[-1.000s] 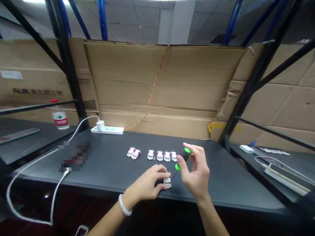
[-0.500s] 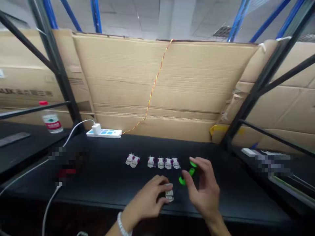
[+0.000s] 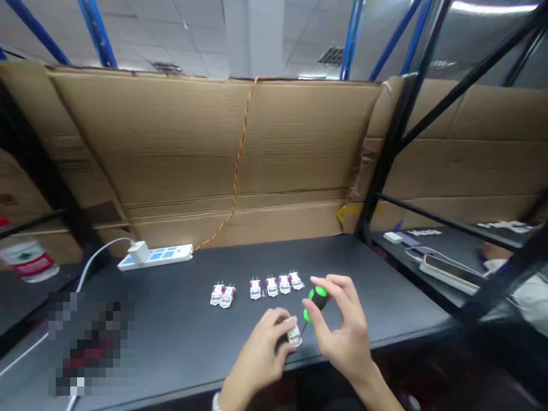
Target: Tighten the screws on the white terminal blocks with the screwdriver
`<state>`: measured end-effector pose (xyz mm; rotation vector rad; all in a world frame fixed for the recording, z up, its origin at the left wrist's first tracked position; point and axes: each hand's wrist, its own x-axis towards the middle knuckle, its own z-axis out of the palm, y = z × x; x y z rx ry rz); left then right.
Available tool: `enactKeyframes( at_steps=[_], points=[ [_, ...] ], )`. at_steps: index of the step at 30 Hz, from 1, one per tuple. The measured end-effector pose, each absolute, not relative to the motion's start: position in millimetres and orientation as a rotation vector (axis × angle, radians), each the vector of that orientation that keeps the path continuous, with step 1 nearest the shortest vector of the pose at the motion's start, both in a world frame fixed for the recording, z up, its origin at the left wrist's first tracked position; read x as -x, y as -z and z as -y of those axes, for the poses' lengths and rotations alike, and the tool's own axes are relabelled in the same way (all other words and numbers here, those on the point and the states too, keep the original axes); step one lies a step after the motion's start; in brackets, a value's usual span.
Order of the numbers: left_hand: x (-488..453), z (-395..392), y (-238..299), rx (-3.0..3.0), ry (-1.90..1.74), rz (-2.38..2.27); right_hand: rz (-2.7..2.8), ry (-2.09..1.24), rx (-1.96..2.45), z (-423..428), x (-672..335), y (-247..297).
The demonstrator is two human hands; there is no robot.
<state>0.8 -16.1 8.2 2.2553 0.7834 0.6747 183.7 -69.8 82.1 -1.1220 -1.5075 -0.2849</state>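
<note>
Near the table's front edge my left hand (image 3: 268,345) is closed round a small white plug-like part (image 3: 294,334), its fingers covering the left side. My right hand (image 3: 342,331) pinches a short screwdriver (image 3: 317,297) by its green and black handle. The thin shaft points down and left to the white part; whether the tip touches it I cannot tell. Beyond my hands lie several similar white and purple parts with metal pins: a row (image 3: 272,286) in the middle and an overlapping pair (image 3: 223,295) to its left.
A white power strip (image 3: 171,255) with a plugged-in adapter (image 3: 139,252) lies at the back left of the black table (image 3: 180,342). A twisted cord (image 3: 237,177) climbs the cardboard wall (image 3: 180,142). Black metal posts (image 3: 385,148) stand at both sides. A phone (image 3: 454,271) rests on the right shelf.
The view has swung to the right. The screwdriver has turned from lying slanted to more upright, with its shaft now at the white part. Both hands keep their hold.
</note>
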Motion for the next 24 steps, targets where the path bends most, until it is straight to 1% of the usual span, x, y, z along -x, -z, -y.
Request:
enactKeyframes(
  at_steps=[7,14,20,24],
  points=[
    [0.1,14.2,-10.8,-2.240,-0.659,-0.799,1.582,0.087,1.008,70.0,-190.8,-84.9],
    [-0.9,18.4,-19.8,-2.168,-0.632,-0.846,1.564,0.152,0.980,57.0,-196.6,-86.6],
    [-0.2,19.9,-18.0,-2.210,-0.662,-0.855,1.682,0.032,0.976,53.4,-205.8,-89.8],
    [0.8,17.4,-13.2,-2.249,-0.668,-0.844,1.605,0.067,0.975,57.3,-203.6,-85.9]
  ],
)
